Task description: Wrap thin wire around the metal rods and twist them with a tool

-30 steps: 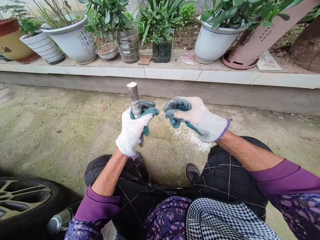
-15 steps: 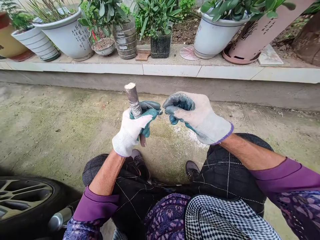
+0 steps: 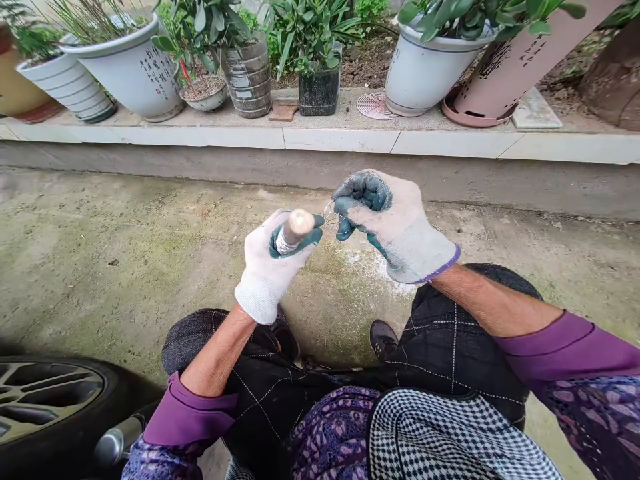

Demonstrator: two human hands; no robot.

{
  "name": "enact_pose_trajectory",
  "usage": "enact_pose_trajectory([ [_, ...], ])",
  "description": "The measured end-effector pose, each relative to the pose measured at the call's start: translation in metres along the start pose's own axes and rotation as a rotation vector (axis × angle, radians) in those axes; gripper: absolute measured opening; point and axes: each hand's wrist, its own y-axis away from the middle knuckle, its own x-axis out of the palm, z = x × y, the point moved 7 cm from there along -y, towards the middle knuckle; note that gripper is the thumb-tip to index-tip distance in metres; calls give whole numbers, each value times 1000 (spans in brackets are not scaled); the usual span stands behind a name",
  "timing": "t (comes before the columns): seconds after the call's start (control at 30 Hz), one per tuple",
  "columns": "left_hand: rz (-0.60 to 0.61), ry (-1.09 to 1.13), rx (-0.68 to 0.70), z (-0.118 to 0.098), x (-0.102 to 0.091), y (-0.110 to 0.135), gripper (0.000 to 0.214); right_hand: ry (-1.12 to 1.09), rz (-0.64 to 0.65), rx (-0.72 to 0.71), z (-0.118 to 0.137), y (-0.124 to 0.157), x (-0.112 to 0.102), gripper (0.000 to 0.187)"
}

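Gloved in white with a green-coated palm, my left hand [image 3: 273, 257] is wrapped round a wooden stick [image 3: 300, 223]. The stick's pale cut end tips up toward me, and thin wire [image 3: 286, 241] is wound about it just below that end. My right hand [image 3: 383, 217], in a matching glove, is closed with thumb and fingers pinched on a loose loop of the thin wire [image 3: 331, 212]. That loop hangs in the small gap between both hands. The lower part of the stick is hidden by my left hand.
Potted plants, among them a white pot [image 3: 420, 70] and a black pot [image 3: 319, 90], line a tiled ledge [image 3: 340, 140] ahead. A car wheel [image 3: 50, 400] and a metal cylinder [image 3: 117, 440] stand at lower left. White powder [image 3: 373, 267] is scattered on the concrete floor.
My left hand has turned the stick from nearly upright so its cut end now points toward me. My right hand has risen slightly, and the wire loop shows wider between the hands.
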Motion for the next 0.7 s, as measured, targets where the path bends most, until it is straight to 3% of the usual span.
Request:
enact_pose_trajectory([
  [0.17, 4, 202, -230, 11, 8, 1, 19, -76, 16, 24, 3, 5, 7, 17],
  [0.47, -50, 233, -281, 10, 3, 1, 21, -53, 12, 61, 2, 1, 9, 18],
  [0.7, -4, 257, -318, 11, 5, -2, 17, -48, 249, 163, -3, 2, 21, 21],
])
